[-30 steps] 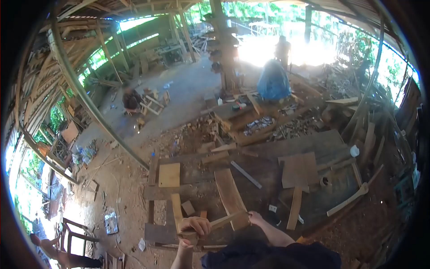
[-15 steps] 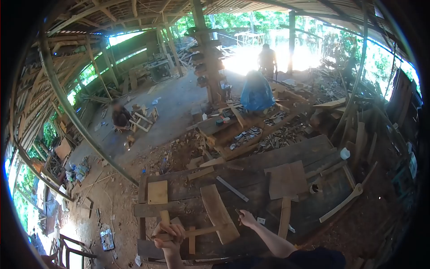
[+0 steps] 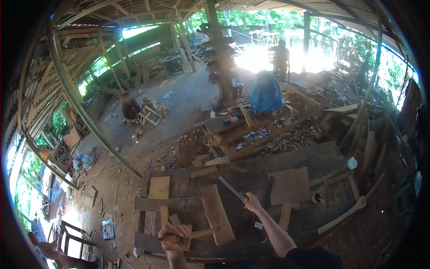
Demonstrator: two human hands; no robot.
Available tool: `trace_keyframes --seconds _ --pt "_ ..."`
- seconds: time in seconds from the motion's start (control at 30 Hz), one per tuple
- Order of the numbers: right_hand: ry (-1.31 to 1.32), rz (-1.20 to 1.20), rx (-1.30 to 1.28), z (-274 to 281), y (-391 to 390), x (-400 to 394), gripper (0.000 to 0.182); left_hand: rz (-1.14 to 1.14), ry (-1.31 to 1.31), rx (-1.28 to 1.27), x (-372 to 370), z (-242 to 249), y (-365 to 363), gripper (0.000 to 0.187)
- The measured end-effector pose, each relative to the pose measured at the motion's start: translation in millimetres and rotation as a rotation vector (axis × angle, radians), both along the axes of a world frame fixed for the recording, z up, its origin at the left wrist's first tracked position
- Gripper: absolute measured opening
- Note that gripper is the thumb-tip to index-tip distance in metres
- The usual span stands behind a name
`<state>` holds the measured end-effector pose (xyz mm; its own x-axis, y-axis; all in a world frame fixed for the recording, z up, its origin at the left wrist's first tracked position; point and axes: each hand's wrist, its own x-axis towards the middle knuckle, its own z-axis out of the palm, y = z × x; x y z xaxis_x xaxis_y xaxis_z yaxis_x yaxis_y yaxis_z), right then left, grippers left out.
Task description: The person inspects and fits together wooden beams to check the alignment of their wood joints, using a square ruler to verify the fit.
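My left hand (image 3: 176, 235) is closed around a wooden strip (image 3: 204, 232), whose far end lies over a wide wooden board (image 3: 217, 213) on the dark plank workbench (image 3: 251, 177). A narrow upright-looking wood piece (image 3: 164, 216) is just beyond that hand. Past the board, my right hand (image 3: 253, 202) has its fingers closed at the near end of a metal ruler (image 3: 231, 188). A small dark thing shows at those fingertips, too small to name. Close to my right forearm lie a wood slat (image 3: 284, 217) and a small white plate with dark spots (image 3: 258, 225).
A yellowish square panel (image 3: 159, 187), a brown sheet (image 3: 289, 186) and a long curved wood piece (image 3: 342, 216) lie on the bench. Scrap wood covers the ground behind. Another person (image 3: 131, 109) crouches beside a small wooden frame (image 3: 151, 115); a chair frame (image 3: 74, 240) stands lower left.
My right hand has moved forward from beside the board to the ruler's near end. My left hand still holds the strip. Another person's limb has appeared at lower left.
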<state>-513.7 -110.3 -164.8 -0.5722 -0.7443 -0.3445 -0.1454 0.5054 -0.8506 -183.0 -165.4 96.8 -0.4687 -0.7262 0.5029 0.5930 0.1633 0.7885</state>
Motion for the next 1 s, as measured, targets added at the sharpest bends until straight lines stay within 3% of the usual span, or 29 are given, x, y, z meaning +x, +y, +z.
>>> trace_keyframes --seconds 0.5,0.57,0.7,0.83,0.93,1.0 --pt "-0.038 -0.089 0.023 -3 5 -12 0.043 0.07 -0.077 0.074 -22 19 2 0.073" --pt "-0.012 -0.071 0.032 -6 11 6 0.041 0.206 -0.079 0.041 -18 12 -1 0.074" --pt "-0.13 0.023 -0.09 -16 4 21 0.029 0.155 -0.046 0.079 5 -1 -6 0.074" --pt "-0.023 0.199 -0.003 -52 -6 59 0.035 0.088 0.022 -0.009 20 -6 -9 0.074" --pt "0.185 0.386 -0.14 -113 -8 89 0.031 0.014 0.007 -0.073 23 -2 -9 0.072" --pt "0.053 0.393 -0.022 -105 -4 112 0.034 -0.077 0.086 -0.127 30 -10 -18 0.072"
